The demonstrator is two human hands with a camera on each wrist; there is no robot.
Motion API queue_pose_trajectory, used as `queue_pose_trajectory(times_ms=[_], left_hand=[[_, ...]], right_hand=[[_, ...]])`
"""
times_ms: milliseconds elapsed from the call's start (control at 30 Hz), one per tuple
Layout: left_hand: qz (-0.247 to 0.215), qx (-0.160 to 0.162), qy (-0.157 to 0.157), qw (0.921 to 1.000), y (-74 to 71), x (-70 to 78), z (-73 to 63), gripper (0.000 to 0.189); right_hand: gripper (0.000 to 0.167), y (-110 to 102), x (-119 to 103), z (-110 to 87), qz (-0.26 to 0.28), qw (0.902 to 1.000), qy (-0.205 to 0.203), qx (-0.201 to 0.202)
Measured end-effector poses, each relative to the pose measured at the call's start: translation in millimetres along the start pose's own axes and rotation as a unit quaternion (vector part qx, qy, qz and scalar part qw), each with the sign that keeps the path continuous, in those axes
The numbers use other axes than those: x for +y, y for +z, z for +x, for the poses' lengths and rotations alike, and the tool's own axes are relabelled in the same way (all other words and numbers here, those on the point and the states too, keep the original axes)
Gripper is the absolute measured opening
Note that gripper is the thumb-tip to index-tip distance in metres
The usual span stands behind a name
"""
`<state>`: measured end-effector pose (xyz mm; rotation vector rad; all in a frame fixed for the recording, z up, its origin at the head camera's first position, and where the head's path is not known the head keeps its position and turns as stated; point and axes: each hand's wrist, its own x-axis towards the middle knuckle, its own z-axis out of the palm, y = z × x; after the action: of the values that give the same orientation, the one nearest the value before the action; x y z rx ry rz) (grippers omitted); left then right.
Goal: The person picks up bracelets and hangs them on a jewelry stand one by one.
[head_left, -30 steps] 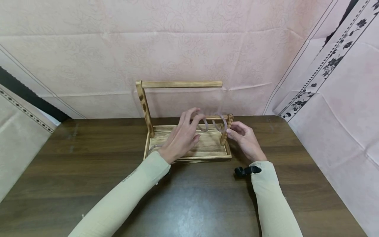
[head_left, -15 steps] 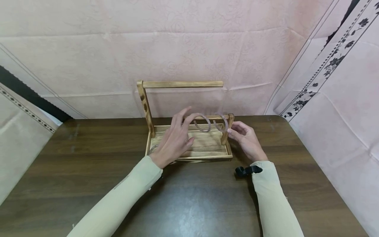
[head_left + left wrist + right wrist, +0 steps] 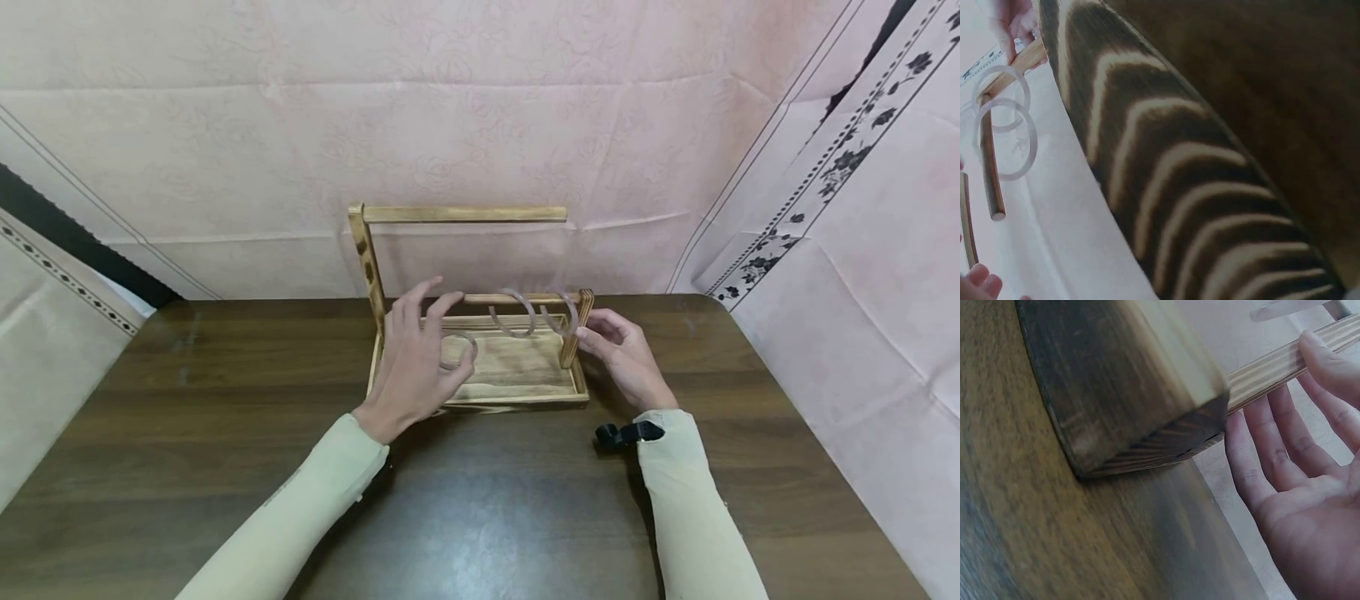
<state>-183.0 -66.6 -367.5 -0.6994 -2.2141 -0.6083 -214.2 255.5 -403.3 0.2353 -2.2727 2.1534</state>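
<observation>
Head view: over the tray [image 3: 517,398] of a wooden stand [image 3: 367,275] on the bench [image 3: 487,500], the left hand [image 3: 408,358] has its fingers released, loosely bent near a loose ring [image 3: 474,341]; contact is unclear. The index fingertip looks just beside the lower rod [image 3: 480,298], so a knock might twist it.

Left wrist view: two translucent rings [image 3: 1034,140] hang on this rod, whose free end shows no stop; tilting could slide them off.

Right wrist view: the right hand [image 3: 1310,490] grasps the short post [image 3: 1272,369]; a slackened pinch might let the stand skid.
</observation>
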Motion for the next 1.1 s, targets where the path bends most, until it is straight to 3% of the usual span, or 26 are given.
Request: queue_pose_trajectory(times_ms=[133, 300, 400, 533, 633, 767, 867, 933, 1033, 1100], left_hand=[[-0.027, 0.077, -0.031, 0.9961, -7.2, -7.7, -1.8, 0.049], [-0.063, 0.156, -0.079, 0.9825, -18.3, -21.0, -1.3, 0.041], [-0.075, 0.178, -0.091, 0.9769, -24.5, -30.6, -0.8, 0.042], [-0.078, 0.182, -0.107, 0.9744, -30.7, -43.2, -0.9, 0.048], [-0.099, 0.151, -0.141, 0.9734, -32.8, -52.1, -1.3, 0.057], [-0.154, 0.060, -0.199, 0.9660, -35.3, -64.8, -2.0, 0.069], [-0.212, -0.019, -0.224, 0.9511, -36.6, -75.2, -3.8, 0.072], [-0.249, -0.067, -0.237, 0.9367, -36.4, -81.8, -6.2, 0.072], [-0.275, -0.114, -0.255, 0.9198, -35.7, -89.3, -9.6, 0.070], [-0.279, -0.128, -0.264, 0.9143, -33.6, -93.2, -11.0, 0.066]], right_hand=[[0.026, -0.4, 1.4, 0.4, -0.001, 1.0000, -0.005, 0.000], [0.024, -0.2, 1.6, 0.3, -0.002, 1.0000, -0.009, -0.001], [0.023, -0.3, 1.2, 0.2, -0.009, 0.9999, -0.012, -0.001], [0.027, -1.0, 0.7, 0.6, -0.018, 0.9998, -0.010, -0.001], [0.030, -2.3, -0.5, 0.8, -0.026, 0.9996, -0.010, 0.000], [0.030, -4.1, -3.7, 1.1, -0.044, 0.9990, -0.009, 0.002], [0.030, -3.4, -5.3, 0.6, -0.052, 0.9986, -0.009, 0.007], [0.030, -2.0, -5.9, -0.8, -0.057, 0.9983, -0.008, 0.010], [0.032, 0.0, -7.2, -2.9, -0.065, 0.9978, -0.009, 0.013], [0.034, 0.1, -9.2, -4.6, -0.077, 0.9969, -0.011, 0.014]])
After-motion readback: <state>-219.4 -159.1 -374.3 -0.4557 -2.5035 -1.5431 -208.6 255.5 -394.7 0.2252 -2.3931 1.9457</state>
